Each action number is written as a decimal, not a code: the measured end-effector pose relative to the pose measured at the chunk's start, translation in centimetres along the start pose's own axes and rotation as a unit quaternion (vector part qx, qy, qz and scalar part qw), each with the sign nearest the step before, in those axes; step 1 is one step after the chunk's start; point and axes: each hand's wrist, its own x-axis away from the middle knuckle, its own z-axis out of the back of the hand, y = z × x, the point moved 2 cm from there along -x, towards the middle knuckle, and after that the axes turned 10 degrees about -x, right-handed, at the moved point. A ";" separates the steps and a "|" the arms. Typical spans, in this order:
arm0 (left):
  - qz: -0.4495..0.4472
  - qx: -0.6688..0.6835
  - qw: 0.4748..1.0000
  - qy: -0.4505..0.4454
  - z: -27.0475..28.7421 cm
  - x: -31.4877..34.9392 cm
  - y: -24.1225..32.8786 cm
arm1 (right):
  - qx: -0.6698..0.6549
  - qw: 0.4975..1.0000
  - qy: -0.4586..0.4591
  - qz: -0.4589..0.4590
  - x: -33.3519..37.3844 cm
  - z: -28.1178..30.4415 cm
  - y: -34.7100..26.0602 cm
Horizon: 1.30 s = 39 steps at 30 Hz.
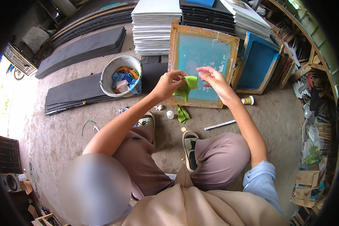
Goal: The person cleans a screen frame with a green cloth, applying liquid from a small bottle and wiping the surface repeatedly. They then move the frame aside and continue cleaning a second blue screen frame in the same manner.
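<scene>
The person was seated or crouched low, knees bent, with both forearms extended over a concrete floor [260,124]. The left hand [168,83] pinched a light green cloth [191,83] by its upper part between the thumb and fingertips; the cloth hung in loose folds. The right hand [217,83] was raised to the right of the cloth, apart from it, with the thumb and fingers loosely spread around air.

The cloth was located in front of a wood-framed screen [201,52], which stood tilted back near the stacked sheets. Its turquoise mesh bore pale, irregular patches. Whether the cloth touched the mesh could not be determined from this angle.

A second green cloth [182,114] lay crumpled on the floor near the foot of the screen, with a small white bottle [170,114] just beside it on the left. A white strip [220,125] lay at a slant in front of the right shoe [190,147], and a small printed cup [248,100] was found on its side beyond the right forearm.

To the left, a pale bucket [106,81] contained blue, orange and pinkish rags [127,78], one overhanging the rim. Behind were stacked white sheets [156,32]; a blue-meshed frame [258,64] leaned to the right.
</scene>
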 end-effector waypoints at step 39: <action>0.154 -0.130 0.976 -0.082 -12.6 6.4 -27.7 | 0.078 0.993 0.026 -0.087 -6.0 -0.1 27.9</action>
